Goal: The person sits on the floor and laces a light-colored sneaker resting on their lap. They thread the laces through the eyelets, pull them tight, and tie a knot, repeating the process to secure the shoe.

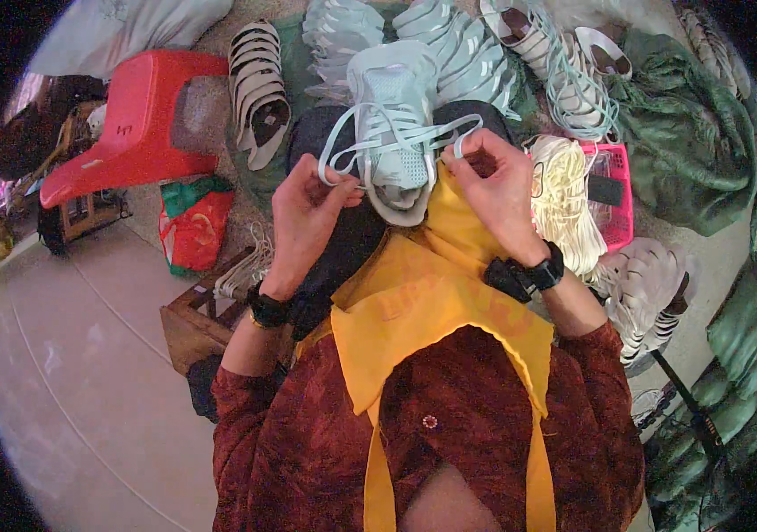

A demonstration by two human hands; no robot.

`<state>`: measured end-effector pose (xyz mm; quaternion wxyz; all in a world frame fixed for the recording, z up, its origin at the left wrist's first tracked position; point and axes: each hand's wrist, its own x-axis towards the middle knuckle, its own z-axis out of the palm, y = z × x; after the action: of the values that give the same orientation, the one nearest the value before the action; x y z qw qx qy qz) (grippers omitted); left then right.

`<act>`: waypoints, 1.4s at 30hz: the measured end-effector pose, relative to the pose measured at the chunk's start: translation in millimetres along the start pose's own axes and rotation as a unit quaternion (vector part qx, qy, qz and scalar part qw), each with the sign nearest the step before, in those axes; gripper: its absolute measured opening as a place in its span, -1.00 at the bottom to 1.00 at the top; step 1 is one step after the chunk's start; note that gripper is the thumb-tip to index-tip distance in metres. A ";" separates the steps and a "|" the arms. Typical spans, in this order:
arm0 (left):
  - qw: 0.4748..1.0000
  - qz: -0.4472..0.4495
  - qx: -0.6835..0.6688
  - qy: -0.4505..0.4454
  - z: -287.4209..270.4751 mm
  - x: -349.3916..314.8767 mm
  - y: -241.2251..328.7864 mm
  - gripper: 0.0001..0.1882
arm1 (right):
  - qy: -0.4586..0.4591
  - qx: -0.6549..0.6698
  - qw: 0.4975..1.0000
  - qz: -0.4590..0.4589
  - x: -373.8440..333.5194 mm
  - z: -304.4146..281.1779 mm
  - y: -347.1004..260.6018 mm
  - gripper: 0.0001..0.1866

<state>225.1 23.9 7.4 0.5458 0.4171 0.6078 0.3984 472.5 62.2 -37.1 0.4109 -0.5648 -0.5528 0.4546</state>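
Observation:
A pale blue shoe upper (392,142) lies across my lap, its toe pointing away from me and its heel opening toward me. Flat pale blue shoelace (380,120) runs through its eyelets and loops out to both sides. My left hand (309,217) pinches the lace to the left of the collar, between thumb and fingertips. On the other side, my right hand (498,191) has its thumb and forefinger closed on the lace's right-hand part. Both hands are slightly apart from the shoe's body. The lace tips are hard to make out.
Beyond my knees lie stacked pale blue uppers (463,53). White uppers stand in a nested row (257,89) at the far left. A bundle of cream laces (565,199) lies by a pink basket (616,191) on the right. A red plastic stool (144,115) stands left.

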 end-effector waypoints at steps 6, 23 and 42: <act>0.997 0.028 0.062 -0.021 1.8 -1.9 -2.8 -0.79 | -0.048 -0.093 0.993 -0.048 2.7 -5.8 -15.7 -0.90; 0.992 0.086 -0.022 0.094 9.4 8.2 -8.7 -0.80 | -0.101 -0.065 0.993 -0.015 9.6 -10.2 -4.4 -0.90; 0.927 0.193 0.280 0.158 18.2 5.5 4.2 -0.83 | -0.094 -0.062 0.993 -0.025 5.6 -9.1 -9.7 -0.93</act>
<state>243.3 31.0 8.0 0.2162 0.5943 0.6805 0.3701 478.7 68.7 -25.7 0.3327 -0.5298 -0.6303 0.4598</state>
